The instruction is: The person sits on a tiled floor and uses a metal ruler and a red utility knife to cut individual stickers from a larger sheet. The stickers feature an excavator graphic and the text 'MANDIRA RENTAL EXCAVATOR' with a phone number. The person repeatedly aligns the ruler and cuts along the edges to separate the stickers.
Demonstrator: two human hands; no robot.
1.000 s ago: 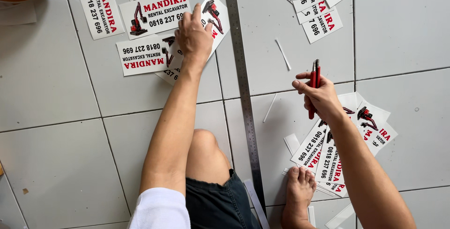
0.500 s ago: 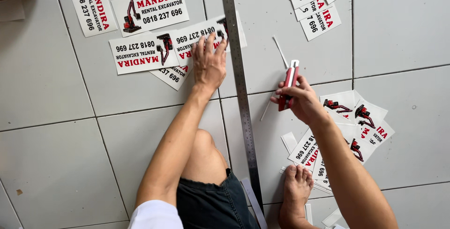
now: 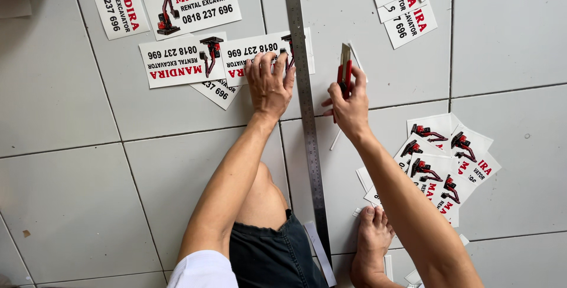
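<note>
Grey floor tiles carry a printed card at upper centre, pinned flat under the left hand against a steel ruler. Just right, the right hand grips a red utility knife. More cards lie lower right.

White printed card: rectangular, red and black excavator picture with lettering, lying flat on the grey tiled floor, its right edge tucked under the metal ruler. Ruler: long, narrow, steel, flat on the tiles, running top to bottom. Utility knife: red and black body, pointing away from the person, tip down just right of the ruler.
</note>
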